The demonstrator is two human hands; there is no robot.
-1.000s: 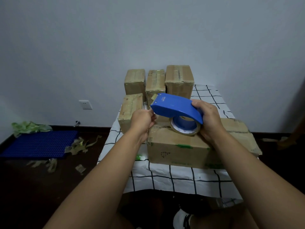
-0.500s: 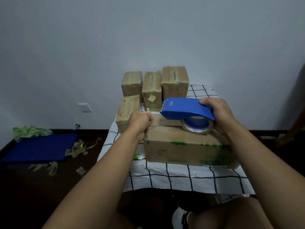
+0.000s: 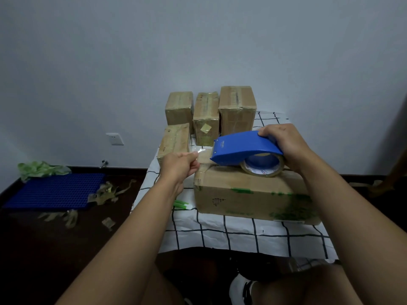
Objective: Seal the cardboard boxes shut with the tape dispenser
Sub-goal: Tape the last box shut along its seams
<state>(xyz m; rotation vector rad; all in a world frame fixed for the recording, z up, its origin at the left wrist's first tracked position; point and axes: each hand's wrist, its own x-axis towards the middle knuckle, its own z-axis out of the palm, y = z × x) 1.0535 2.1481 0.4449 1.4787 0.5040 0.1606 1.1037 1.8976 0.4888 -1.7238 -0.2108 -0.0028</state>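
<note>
A large cardboard box (image 3: 251,192) with green print lies on the checked tablecloth (image 3: 237,234). Above its top my right hand (image 3: 284,144) grips the rear of a blue tape dispenser (image 3: 240,148) holding a roll of clear tape (image 3: 264,167). My left hand (image 3: 180,165) pinches the free end of the clear tape strip (image 3: 203,150), which stretches from the dispenser's front to the box's left edge.
Several smaller taped boxes (image 3: 236,108) stand at the table's back by the wall, one (image 3: 174,140) closer on the left. Green pens (image 3: 181,204) lie left of the large box. On the floor, a blue mat (image 3: 55,190) and tape scraps (image 3: 105,192).
The dispenser has moved right and the left hand has pulled left, drawing out a strip of clear tape between them. The view has shifted slightly.
</note>
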